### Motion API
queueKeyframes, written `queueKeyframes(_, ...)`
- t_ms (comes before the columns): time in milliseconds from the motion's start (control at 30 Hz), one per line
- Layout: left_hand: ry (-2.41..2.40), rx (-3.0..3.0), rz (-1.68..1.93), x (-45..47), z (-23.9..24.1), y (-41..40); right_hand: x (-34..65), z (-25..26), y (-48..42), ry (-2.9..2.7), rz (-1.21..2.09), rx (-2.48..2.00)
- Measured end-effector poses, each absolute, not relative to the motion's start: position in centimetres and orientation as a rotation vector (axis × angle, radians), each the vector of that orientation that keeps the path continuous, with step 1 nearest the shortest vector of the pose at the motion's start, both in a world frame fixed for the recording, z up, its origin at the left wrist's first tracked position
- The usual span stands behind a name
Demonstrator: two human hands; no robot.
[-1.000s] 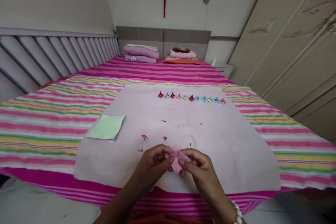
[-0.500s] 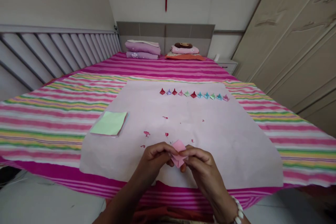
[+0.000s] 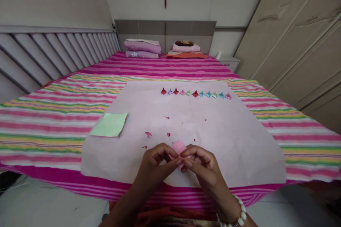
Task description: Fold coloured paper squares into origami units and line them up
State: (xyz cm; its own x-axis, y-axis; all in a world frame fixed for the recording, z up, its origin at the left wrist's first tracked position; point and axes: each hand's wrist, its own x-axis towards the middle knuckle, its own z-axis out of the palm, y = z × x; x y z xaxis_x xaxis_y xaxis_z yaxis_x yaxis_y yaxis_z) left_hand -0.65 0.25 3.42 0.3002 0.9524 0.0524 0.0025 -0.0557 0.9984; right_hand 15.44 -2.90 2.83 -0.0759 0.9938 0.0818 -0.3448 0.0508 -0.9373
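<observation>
A small folded piece of pink paper (image 3: 178, 146) is held between my two hands, just above the near part of a white sheet (image 3: 234, 134). My left hand (image 3: 159, 159) pinches its left side with thumb and index finger. On the other side my right hand (image 3: 200, 161), with a white bead bracelet on the wrist, grips it the same way. Both thumbs meet at the paper's middle and hide much of its lower half. Torn red scraps (image 3: 148, 134) lie beyond my hands.
A row of small folded paper pieces (image 3: 195, 93) in several colours runs along the sheet's far side. At left lies a stack of square paper (image 3: 109, 125), green on top. Striped bedding (image 3: 53, 120) surrounds the sheet; folded quilts (image 3: 142, 48) sit by the headboard.
My left thumb has come up over the front of the pink paper, meeting the right thumb. The paper now looks more bent and more covered. The view has shifted slightly.
</observation>
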Motion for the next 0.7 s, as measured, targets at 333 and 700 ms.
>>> queueKeyframes(333,0.939,1.567,1.279,-0.2,3.5,-0.9,14.9,3.1,-3.0,-0.982,1.258,-1.002)
queueKeyframes(700,1.005,1.434,1.118,-1.3,3.7,-0.4,16.2,3.2,-3.4,-1.115,1.321,-0.904)
